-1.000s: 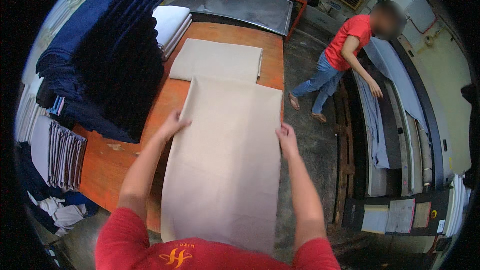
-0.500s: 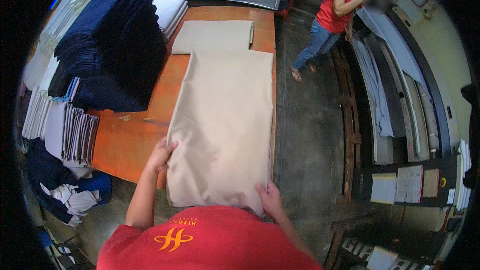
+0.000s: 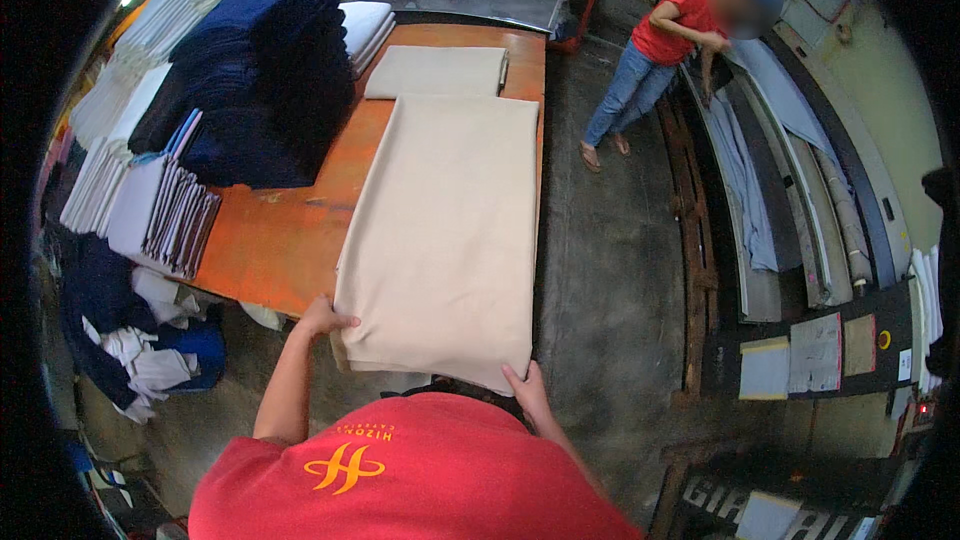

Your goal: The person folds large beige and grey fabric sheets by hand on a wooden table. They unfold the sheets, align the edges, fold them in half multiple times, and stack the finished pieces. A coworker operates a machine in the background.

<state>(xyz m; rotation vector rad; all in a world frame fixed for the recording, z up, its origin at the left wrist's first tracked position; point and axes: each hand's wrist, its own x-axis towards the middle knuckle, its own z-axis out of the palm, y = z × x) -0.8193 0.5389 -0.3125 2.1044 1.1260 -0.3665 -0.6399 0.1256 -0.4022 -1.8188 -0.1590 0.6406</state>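
A long beige folded cloth point(image 3: 440, 230) lies on the orange table point(image 3: 290, 240), its near end hanging over the table's front edge. My left hand point(image 3: 328, 318) grips its near left corner, thumb on top and fingers underneath. At the near right corner, my right hand point(image 3: 528, 390) pinches the cloth the same way. The fingers of both hands are mostly hidden under the fabric. Beyond its far end rests a second folded beige cloth point(image 3: 435, 72), partly overlapped by the long one.
A tall stack of navy cloths point(image 3: 260, 70) stands on the table's left, near folded grey cloths point(image 3: 165, 215). A blue bin point(image 3: 200, 350) with crumpled cloth is on the floor. At right, a person in a red shirt point(image 3: 675, 30) leans over a long machine point(image 3: 800, 200) with pale blue cloth.
The long cloth's surface has become flatter and smoother, with fewer wrinkles near my hands. Both hands keep hold of its near corners. The person at right has bent further over the machine.
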